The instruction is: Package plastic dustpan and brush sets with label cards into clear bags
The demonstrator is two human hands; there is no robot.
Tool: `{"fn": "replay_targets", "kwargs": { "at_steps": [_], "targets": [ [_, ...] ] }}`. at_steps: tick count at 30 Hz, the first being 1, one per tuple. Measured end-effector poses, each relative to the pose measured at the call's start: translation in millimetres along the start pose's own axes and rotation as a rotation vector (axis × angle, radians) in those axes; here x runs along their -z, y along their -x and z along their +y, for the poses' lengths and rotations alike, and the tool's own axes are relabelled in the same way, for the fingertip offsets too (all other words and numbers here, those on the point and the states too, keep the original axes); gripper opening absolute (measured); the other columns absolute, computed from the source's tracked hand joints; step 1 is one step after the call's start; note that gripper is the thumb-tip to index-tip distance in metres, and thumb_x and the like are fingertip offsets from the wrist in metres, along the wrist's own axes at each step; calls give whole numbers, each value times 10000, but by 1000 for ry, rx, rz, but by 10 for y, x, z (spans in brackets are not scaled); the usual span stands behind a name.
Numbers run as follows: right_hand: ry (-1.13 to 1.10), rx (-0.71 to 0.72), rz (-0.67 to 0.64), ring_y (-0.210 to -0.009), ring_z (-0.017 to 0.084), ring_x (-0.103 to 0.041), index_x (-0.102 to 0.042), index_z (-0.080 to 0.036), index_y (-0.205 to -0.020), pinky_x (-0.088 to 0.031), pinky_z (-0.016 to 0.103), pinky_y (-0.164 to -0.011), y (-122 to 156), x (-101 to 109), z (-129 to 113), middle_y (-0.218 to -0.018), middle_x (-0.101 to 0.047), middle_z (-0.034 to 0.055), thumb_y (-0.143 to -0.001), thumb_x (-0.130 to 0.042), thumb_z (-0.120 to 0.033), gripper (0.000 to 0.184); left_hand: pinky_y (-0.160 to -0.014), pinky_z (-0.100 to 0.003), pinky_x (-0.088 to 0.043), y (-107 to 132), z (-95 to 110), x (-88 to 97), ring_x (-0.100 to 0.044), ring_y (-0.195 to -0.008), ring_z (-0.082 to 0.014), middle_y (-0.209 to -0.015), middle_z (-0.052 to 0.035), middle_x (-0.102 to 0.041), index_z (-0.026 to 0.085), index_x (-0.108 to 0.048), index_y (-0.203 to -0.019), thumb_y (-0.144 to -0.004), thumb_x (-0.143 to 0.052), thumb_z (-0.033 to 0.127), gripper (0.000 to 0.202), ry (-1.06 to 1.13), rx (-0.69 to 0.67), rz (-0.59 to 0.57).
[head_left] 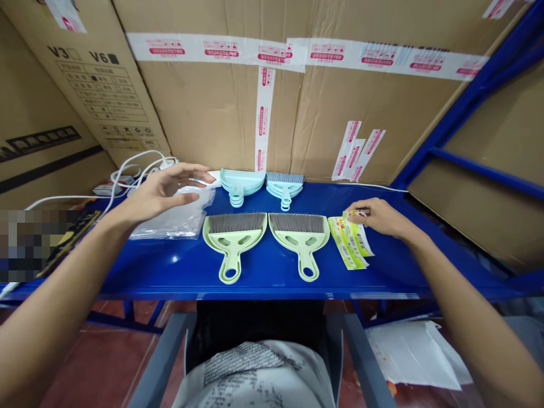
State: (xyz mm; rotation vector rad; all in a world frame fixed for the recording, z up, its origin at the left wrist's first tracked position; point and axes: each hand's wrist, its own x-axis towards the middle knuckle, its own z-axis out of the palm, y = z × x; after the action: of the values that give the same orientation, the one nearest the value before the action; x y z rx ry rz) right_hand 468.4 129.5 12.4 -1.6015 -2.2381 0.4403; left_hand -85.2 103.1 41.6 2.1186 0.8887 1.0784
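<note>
My left hand (164, 190) hovers with fingers spread just above a pile of clear plastic bags (178, 218) on the blue shelf (263, 272). My right hand (378, 217) rests at the right, fingers pinched on the top of a stack of yellow-green label cards (351, 242). Between the hands lie two light green hand brushes (233, 238) (301, 238) with grey bristles, handles pointing toward me. Behind them sit a stack of pale blue dustpans (241, 184) and a stack of pale blue brushes (284, 187).
Large taped cardboard boxes (272, 90) wall off the back of the shelf. White cables and a power strip (127, 175) lie at the back left. A blue rack frame (476, 96) rises on the right. White paper (416, 354) lies on the floor below.
</note>
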Motion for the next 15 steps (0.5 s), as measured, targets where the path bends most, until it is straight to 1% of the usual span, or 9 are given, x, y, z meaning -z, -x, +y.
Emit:
{"fn": "replay_targets", "kwargs": {
  "at_steps": [5, 11, 15],
  "targets": [
    [50, 46, 16, -811, 260, -703, -788, -239, -889, -499, 355, -717, 38, 120, -67, -892, -803, 50, -848, -703, -616, 389, -1110, -424, -536, -2, 14, -26, -667, -1254, -244, -1340, -124, -713, 166, -612, -1427, -972, -732, 238, 476, -6, 11, 26],
    [-3, 84, -5, -819, 257, -685, -776, -228, -914, -498, 363, -738, 89, 272, -157, -901, -794, 65, -871, -679, -711, 494, -1053, -444, -568, -7, 35, -66, -703, -1158, -241, -1273, -126, -737, 159, -644, -1385, -975, -722, 255, 429, -31, 35, 70],
    [3, 114, -33, -802, 243, -678, -786, -230, -969, -500, 353, -730, 111, 336, -245, -919, -796, 63, -903, -649, -711, 504, -1041, -446, -574, -34, 91, -142, -710, -1134, -234, -1227, -120, -741, 155, -670, -1330, -984, -725, 260, 365, -16, -8, 67]
  ]
}}
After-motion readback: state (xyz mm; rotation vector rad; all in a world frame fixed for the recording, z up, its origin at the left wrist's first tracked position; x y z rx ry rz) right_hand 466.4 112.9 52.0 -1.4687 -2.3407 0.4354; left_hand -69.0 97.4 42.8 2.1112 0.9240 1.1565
